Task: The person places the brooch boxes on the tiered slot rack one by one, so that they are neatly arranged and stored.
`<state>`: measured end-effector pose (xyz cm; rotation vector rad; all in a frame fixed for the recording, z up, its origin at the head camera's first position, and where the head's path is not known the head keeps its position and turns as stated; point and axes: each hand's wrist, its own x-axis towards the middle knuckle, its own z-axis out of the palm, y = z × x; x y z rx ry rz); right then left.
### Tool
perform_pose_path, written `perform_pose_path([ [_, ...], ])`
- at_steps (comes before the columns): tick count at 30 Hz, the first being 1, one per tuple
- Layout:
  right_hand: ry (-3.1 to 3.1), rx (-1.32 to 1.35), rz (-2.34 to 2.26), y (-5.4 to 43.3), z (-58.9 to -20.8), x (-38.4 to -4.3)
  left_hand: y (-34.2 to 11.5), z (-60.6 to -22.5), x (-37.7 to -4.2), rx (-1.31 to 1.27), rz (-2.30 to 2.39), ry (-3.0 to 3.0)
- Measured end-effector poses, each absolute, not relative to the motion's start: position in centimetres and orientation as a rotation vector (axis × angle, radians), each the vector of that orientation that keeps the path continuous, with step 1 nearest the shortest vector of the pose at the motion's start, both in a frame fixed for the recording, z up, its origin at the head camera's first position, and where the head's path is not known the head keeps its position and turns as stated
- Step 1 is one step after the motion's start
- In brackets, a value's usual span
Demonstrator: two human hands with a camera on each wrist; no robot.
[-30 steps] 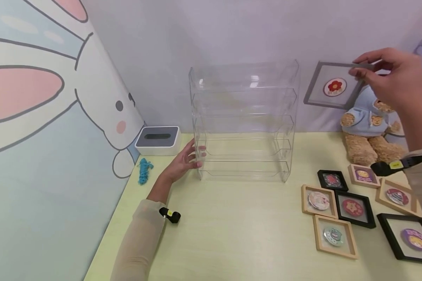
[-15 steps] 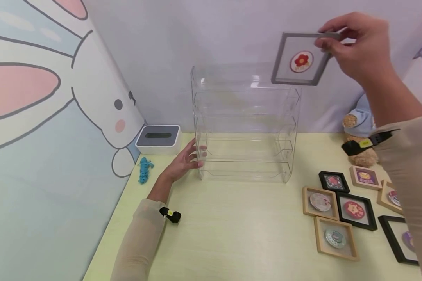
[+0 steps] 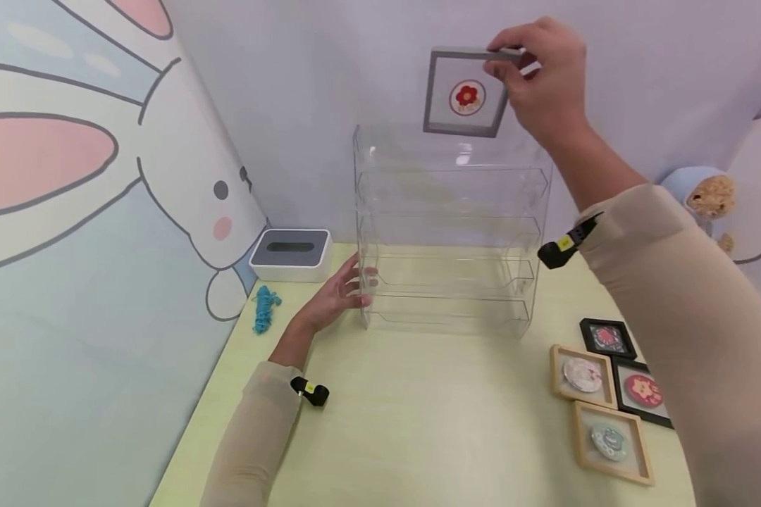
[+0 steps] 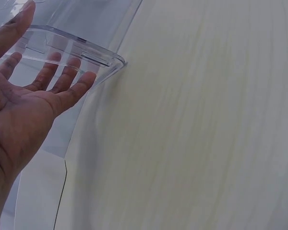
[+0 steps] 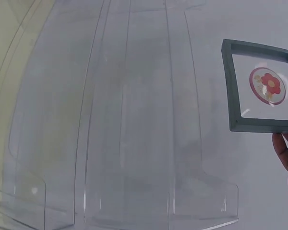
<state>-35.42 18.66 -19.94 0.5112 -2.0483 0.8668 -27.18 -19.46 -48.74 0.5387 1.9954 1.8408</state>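
A small grey display frame (image 3: 459,130) with a red flower badge inside is pinched at its top right edge by my right hand (image 3: 548,77), raised above the back of the clear tiered rack (image 3: 450,297). The right wrist view shows the same grey frame (image 5: 234,91) with thumb and fingers at its edge, beside the clear rack (image 5: 146,124). My left hand (image 3: 330,299) rests with spread fingers against the rack's lower left side. In the left wrist view, the left hand's (image 4: 29,108) fingertips lie at the rack's clear lower edge (image 4: 81,43).
Several framed badges, such as a wooden frame (image 3: 643,451) and a black one (image 3: 609,338), lie at right, partly behind my right arm. A tissue box (image 3: 290,255) and a blue cord bundle (image 3: 263,310) sit at left. A teddy bear (image 3: 710,193) sits behind the arm.
My right hand has carried the grey frame up and leftward, from near the teddy bear to above the rack. My left hand has stayed at the rack's side.
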Motion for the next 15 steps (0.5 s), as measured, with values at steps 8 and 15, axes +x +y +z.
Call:
perform_pose_path([
  [8,-2.087,0.518,0.892,14.7,-20.6,-36.8,-19.3,-48.9,-27.4,0.535,1.85,2.0],
  [15,-2.226,0.509,0.886,13.1,-21.6,-37.2,-18.8,-49.1,-27.7,0.556,1.838,1.998],
])
